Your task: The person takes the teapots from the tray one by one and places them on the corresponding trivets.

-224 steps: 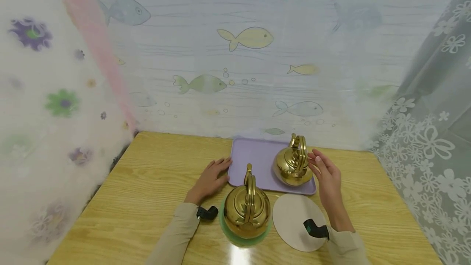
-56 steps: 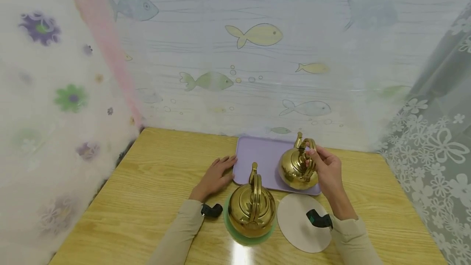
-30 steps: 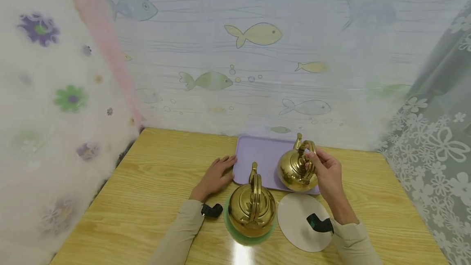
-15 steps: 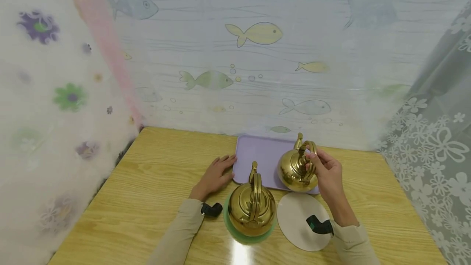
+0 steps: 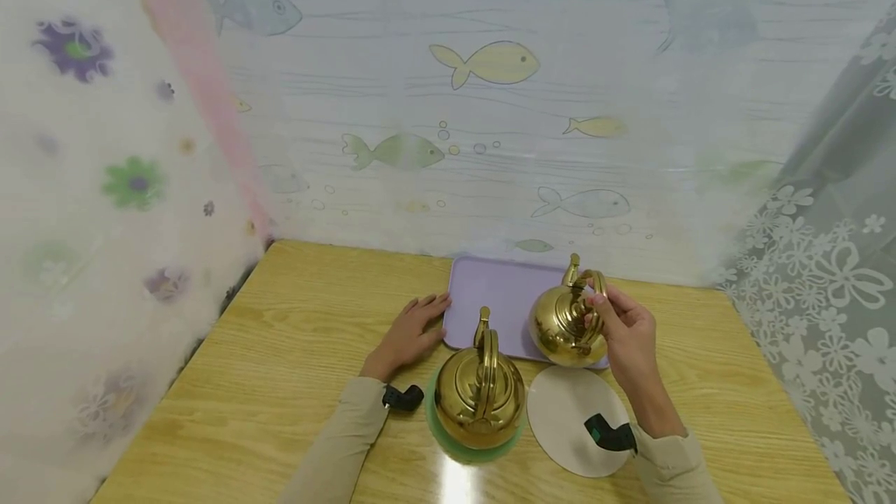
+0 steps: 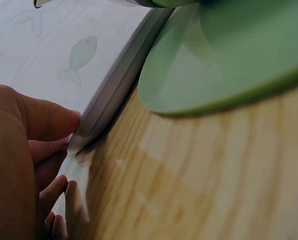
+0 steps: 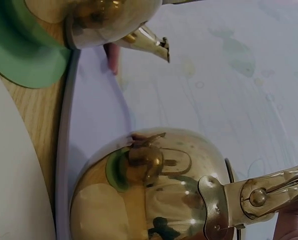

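My right hand [image 5: 633, 341] grips the arched handle of a shiny brass kettle [image 5: 556, 337] at the right end of a lilac tray [image 5: 483, 294]. In the right wrist view the kettle [image 7: 149, 200] fills the lower middle, over the tray [image 7: 96, 95]. My left hand [image 5: 406, 341] lies with fingers extended at the tray's left edge; the left wrist view has the thumb [image 6: 54, 120] against its rim. A second brass kettle [image 5: 469, 407] stands on a round green mat [image 5: 439, 442] in front of the tray.
A round beige mat [image 5: 560, 418] lies right of the green one, in front of the tray. Behind the wooden table [image 5: 315, 317] hangs a fish-patterned curtain [image 5: 392, 201]. Flowered curtains [image 5: 133, 185] close off both sides.
My right hand, first beside the kettle handle with loose fingers, now has its fingers round it. Over the last second that kettle has moved slightly to the right. The left hand stays at the tray edge.
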`<state>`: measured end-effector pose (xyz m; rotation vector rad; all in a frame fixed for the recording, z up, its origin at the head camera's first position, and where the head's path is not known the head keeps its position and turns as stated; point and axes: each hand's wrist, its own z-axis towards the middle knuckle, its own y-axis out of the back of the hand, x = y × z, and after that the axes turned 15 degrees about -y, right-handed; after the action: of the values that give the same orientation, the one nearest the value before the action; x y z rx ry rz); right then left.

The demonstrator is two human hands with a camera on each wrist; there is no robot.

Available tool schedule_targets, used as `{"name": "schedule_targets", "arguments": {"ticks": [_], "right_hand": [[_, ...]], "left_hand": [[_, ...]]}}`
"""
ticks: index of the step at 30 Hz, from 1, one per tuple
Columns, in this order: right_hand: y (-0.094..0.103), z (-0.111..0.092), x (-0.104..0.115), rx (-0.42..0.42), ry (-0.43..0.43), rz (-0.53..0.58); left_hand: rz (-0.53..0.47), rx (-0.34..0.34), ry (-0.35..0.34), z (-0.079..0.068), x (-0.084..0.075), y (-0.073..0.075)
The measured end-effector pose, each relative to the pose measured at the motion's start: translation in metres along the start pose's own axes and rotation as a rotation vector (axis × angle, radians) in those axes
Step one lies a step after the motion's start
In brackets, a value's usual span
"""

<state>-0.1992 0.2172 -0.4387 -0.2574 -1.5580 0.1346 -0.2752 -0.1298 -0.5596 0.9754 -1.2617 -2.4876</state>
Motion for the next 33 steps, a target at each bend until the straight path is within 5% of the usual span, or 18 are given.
{"name": "schedule_targets", "arguments": {"ticks": [33], "right_hand": [[0.002,-0.017,0.003,-0.020,-0.040,-0.042]], "left_hand": [[-0.001,0.013,0.013,-0.001,0.003,-0.001]]}}
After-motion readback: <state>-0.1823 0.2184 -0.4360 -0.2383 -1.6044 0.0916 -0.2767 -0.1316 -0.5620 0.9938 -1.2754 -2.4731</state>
